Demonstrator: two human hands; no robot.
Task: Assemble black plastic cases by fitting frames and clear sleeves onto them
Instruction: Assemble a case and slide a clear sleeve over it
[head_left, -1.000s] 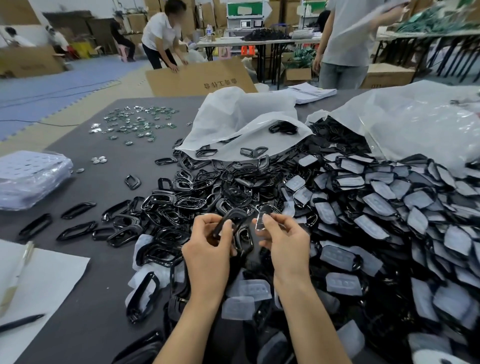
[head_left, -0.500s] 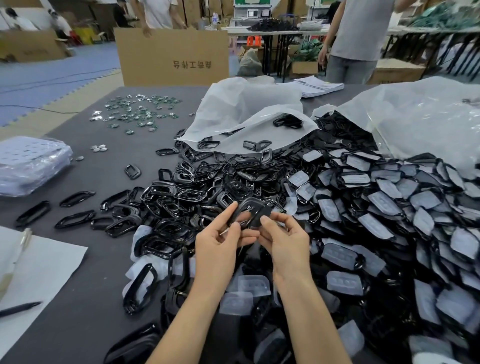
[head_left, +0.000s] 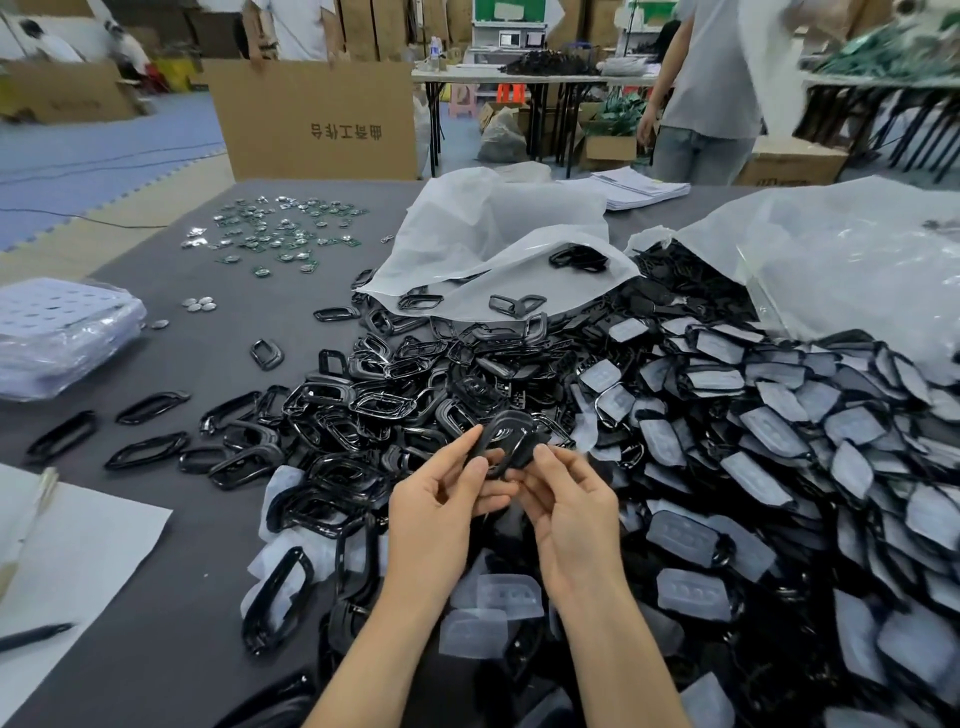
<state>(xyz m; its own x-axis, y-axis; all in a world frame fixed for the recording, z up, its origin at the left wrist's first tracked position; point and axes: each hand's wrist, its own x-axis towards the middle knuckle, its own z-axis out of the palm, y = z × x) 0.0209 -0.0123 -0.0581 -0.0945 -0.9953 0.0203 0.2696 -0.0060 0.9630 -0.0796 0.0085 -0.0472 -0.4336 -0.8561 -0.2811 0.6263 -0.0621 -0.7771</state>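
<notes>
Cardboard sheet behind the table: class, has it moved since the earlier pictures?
Yes. The cardboard sheet has shifted left and now stands straighter, judged against the white bag.

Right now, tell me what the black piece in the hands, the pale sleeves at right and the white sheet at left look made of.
The black piece looks like hard plastic, dull sheen on its rim. The pale sleeves: frosted, translucent, probably soft plastic or silicone, with moulded bumps. The sheet: matt white, thin, likely paper.
</notes>
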